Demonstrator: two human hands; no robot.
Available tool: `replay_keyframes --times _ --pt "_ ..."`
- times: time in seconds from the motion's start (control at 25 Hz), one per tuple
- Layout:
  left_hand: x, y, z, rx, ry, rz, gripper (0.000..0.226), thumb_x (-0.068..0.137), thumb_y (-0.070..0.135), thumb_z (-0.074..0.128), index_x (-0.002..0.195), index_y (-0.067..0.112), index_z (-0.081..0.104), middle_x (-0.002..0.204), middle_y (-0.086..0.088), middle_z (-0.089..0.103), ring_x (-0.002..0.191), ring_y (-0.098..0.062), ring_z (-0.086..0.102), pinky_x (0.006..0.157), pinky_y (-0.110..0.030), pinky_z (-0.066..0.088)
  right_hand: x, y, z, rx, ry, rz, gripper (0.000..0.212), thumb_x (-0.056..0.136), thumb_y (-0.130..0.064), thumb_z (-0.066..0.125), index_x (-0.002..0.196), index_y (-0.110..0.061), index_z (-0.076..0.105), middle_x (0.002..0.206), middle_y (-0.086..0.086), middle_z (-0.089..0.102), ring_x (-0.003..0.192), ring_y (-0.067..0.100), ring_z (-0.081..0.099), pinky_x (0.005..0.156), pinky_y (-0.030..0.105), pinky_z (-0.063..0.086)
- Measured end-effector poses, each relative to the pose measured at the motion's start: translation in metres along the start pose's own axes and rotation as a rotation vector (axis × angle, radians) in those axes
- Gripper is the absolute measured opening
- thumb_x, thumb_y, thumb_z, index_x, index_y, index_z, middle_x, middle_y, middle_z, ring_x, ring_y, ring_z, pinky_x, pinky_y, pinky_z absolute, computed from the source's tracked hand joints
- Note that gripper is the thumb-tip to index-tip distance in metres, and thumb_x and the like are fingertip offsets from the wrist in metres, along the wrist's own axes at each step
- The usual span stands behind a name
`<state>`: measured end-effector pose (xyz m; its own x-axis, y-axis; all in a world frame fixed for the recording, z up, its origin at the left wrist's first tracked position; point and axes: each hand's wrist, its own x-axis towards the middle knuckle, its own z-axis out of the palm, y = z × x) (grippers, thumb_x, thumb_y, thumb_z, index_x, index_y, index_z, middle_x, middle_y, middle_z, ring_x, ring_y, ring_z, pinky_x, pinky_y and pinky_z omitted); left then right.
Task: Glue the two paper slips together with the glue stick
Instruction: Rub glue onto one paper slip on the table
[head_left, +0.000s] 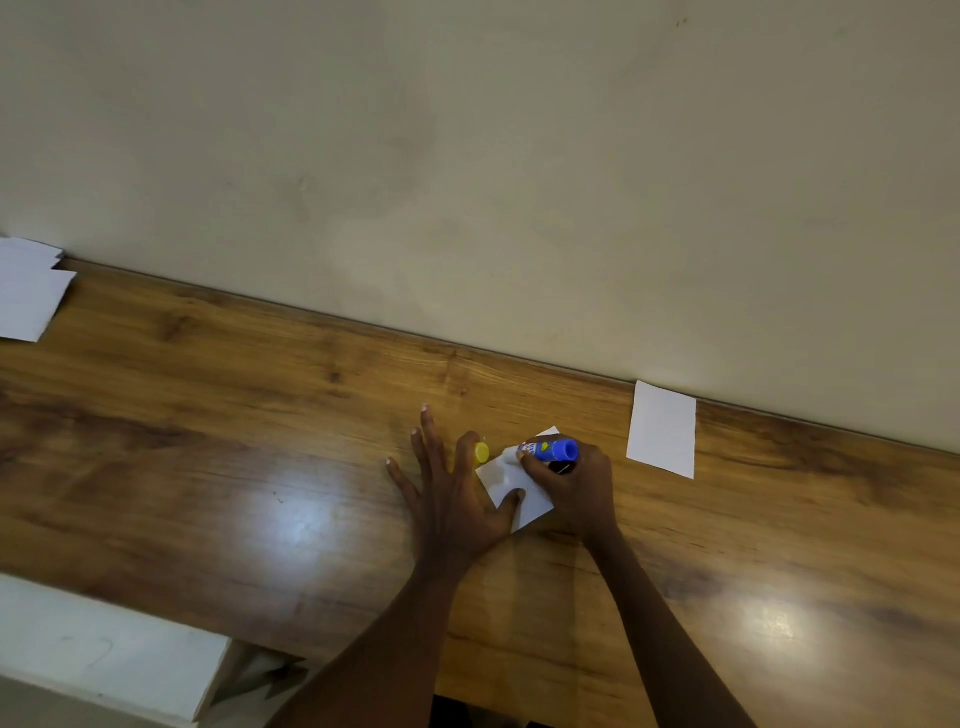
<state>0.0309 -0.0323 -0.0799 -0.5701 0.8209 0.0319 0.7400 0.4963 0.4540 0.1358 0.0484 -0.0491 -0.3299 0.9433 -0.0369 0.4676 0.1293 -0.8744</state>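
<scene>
One white paper slip (511, 486) lies on the wooden table (260, 467) between my hands. My left hand (452, 488) lies flat with fingers spread, its thumb pressing the slip's near left edge. My right hand (571, 483) grips a blue glue stick (550, 450), tilted with its tip down on the slip's far part. A yellow cap (482, 453) sits on the table just beyond my left index finger. A second white slip (661, 428) lies to the right by the wall, apart from both hands.
Several white papers (28, 291) are stacked at the table's far left. A plain wall (467, 182) runs along the table's far edge. A white ledge (104, 654) sits below the table's near left edge.
</scene>
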Motion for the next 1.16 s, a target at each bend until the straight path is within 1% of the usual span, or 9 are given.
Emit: replay_keyframes --times 0.12,0.24,0.56,0.6,0.72,0.84,0.96,1.08,1.16 --pt "0.001 0.0 0.001 0.02 0.003 -0.01 0.076 0.063 0.059 0.063 0.124 0.023 0.035 0.154 -0.018 -0.002 0.141 -0.041 0.009 0.107 -0.066 0.002 0.01 0.006 -0.012 -0.046 0.067 0.063 0.031 0.073 -0.016 0.072 0.095 0.003 0.061 0.08 0.011 0.061 0.069 0.02 0.055 0.057 0.014 0.04" --pt "0.001 0.0 0.001 0.028 0.003 -0.002 0.076 0.063 0.058 0.064 0.121 0.028 0.025 0.155 -0.018 -0.001 0.14 -0.041 0.009 0.107 -0.066 0.001 0.019 0.011 -0.018 -0.063 0.122 0.1 0.033 0.074 -0.018 0.071 0.096 0.003 0.06 0.085 0.017 0.064 0.07 0.02 0.054 0.052 0.007 0.04" --pt "-0.001 0.002 0.001 0.042 0.013 -0.003 0.076 0.063 0.056 0.066 0.125 0.02 0.04 0.154 -0.018 0.002 0.14 -0.041 0.009 0.107 -0.066 0.001 0.011 0.009 -0.024 0.01 0.215 0.054 0.031 0.078 -0.013 0.067 0.105 0.0 0.059 0.093 0.02 0.067 0.064 0.011 0.053 0.055 0.001 0.042" --pt "-0.001 0.003 0.001 0.044 0.023 0.002 0.076 0.062 0.056 0.066 0.123 0.02 0.041 0.154 -0.019 0.005 0.14 -0.042 0.011 0.107 -0.067 0.002 0.004 0.011 -0.024 0.016 0.281 0.002 0.032 0.079 -0.01 0.066 0.108 0.0 0.058 0.093 0.02 0.068 0.067 0.015 0.057 0.061 0.003 0.044" --pt "-0.001 0.003 0.001 0.048 0.03 0.002 0.075 0.061 0.056 0.067 0.121 0.024 0.035 0.154 -0.019 0.008 0.14 -0.042 0.012 0.106 -0.068 0.003 -0.019 0.021 -0.013 -0.269 0.399 0.062 0.041 0.076 -0.001 0.066 0.115 -0.004 0.054 0.101 0.023 0.067 0.09 0.036 0.063 0.089 0.043 0.043" --pt "0.0 0.002 0.002 0.059 0.014 -0.011 0.077 0.06 0.057 0.068 0.122 0.026 0.033 0.154 -0.017 0.007 0.14 -0.041 0.011 0.107 -0.067 0.002 -0.035 0.024 0.006 -0.49 0.206 0.174 0.042 0.082 -0.015 0.062 0.122 -0.014 0.048 0.127 0.016 0.055 0.122 0.032 0.045 0.106 0.053 0.021" --pt "0.001 0.002 0.003 0.07 0.018 -0.006 0.076 0.06 0.058 0.068 0.121 0.024 0.038 0.153 -0.019 0.014 0.138 -0.042 0.017 0.105 -0.069 0.008 -0.032 0.011 0.012 -0.296 0.18 0.229 0.049 0.081 -0.028 0.063 0.124 -0.014 0.044 0.129 0.014 0.052 0.12 0.029 0.044 0.108 0.05 0.026" --pt "0.001 0.0 0.003 0.088 0.036 0.001 0.075 0.061 0.059 0.066 0.121 0.022 0.042 0.152 -0.021 0.016 0.138 -0.043 0.019 0.104 -0.07 0.01 -0.032 -0.002 0.013 0.11 0.337 0.278 0.063 0.071 -0.011 0.074 0.123 -0.006 0.04 0.122 0.021 0.053 0.109 0.035 0.051 0.1 0.049 0.041" --pt "0.001 -0.001 0.005 0.092 0.007 -0.006 0.074 0.065 0.061 0.061 0.125 0.023 0.038 0.154 -0.017 0.005 0.141 -0.04 0.009 0.107 -0.067 0.003 -0.039 -0.009 0.02 0.327 0.439 0.321 0.075 0.067 -0.001 0.075 0.127 -0.006 0.031 0.127 0.022 0.046 0.112 0.035 0.05 0.096 0.05 0.046"
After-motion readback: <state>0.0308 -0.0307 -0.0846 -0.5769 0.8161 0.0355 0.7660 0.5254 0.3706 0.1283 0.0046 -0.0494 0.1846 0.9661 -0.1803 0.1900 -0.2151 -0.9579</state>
